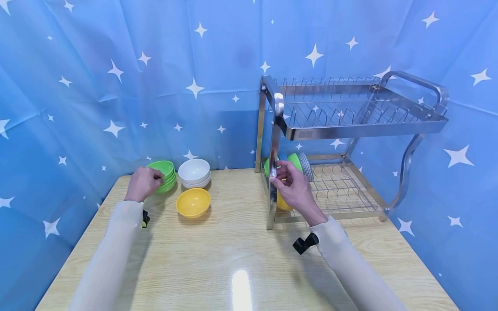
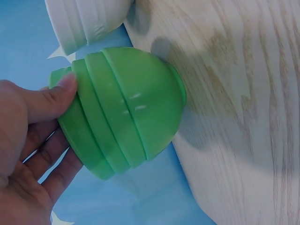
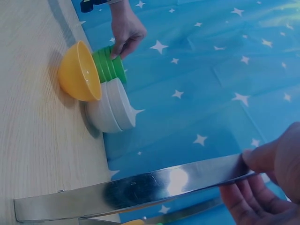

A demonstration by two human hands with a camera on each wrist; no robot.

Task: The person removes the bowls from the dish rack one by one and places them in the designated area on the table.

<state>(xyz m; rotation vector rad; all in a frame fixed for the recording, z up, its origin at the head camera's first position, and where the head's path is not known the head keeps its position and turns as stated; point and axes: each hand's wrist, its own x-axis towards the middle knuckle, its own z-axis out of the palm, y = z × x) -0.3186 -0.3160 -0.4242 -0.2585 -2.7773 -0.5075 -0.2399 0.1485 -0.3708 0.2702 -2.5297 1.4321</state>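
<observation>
At the left of the head view, a stack of several green bowls (image 1: 166,175) stands near the table's back edge. My left hand (image 1: 144,183) pinches the rim of the top bowl, thumb on the outside (image 2: 58,96). The stack's base (image 2: 180,84) rests on the table. My right hand (image 1: 293,185) holds the front left post (image 3: 136,190) of a metal dish rack (image 1: 362,129), with the thumb on one side and fingers on the other. Behind that hand, on the lower tier, are green bowls (image 1: 295,161), a patterned grey dish (image 1: 306,167) and something yellow (image 1: 284,202), partly hidden.
Two stacked white bowls (image 1: 194,172) stand right of the green stack. A yellow bowl (image 1: 193,203) sits in front of them on the wooden table (image 1: 186,263). A blue curtain (image 1: 218,65) with white stars hangs behind and at both sides.
</observation>
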